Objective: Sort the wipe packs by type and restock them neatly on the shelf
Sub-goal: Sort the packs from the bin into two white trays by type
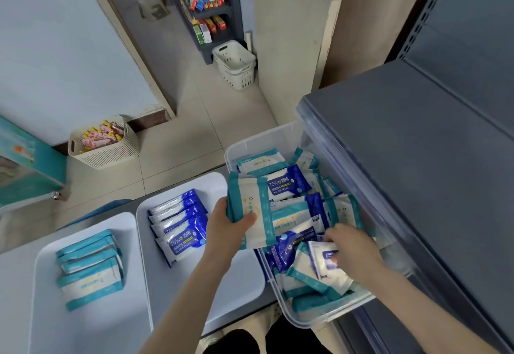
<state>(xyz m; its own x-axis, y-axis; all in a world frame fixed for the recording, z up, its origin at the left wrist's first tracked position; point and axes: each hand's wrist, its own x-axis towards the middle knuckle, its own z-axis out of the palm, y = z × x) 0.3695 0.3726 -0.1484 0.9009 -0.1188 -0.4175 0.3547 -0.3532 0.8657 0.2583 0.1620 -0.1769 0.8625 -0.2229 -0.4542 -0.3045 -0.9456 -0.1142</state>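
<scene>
A clear plastic bin point(250, 142) holds a jumble of teal-edged and dark blue wipe packs. My left hand point(228, 223) grips a small stack of teal wipe packs point(250, 200) above the bin's left side. My right hand point(351, 250) reaches into the bin with curled fingers on a blue-and-white alcohol wipe pack point(324, 263). A white tray point(222, 284) at centre carries a row of blue alcohol wipe packs point(180, 225). Another white tray point(83, 326) at the left carries several teal packs point(89, 270).
The grey-blue shelf point(417, 159) rises at the right, partly over the bin. A beige basket point(105, 145) of pink sweets sits on the tiled floor by the wall. White stacked baskets point(236, 64) stand in the doorway beside a stocked rack point(208, 0).
</scene>
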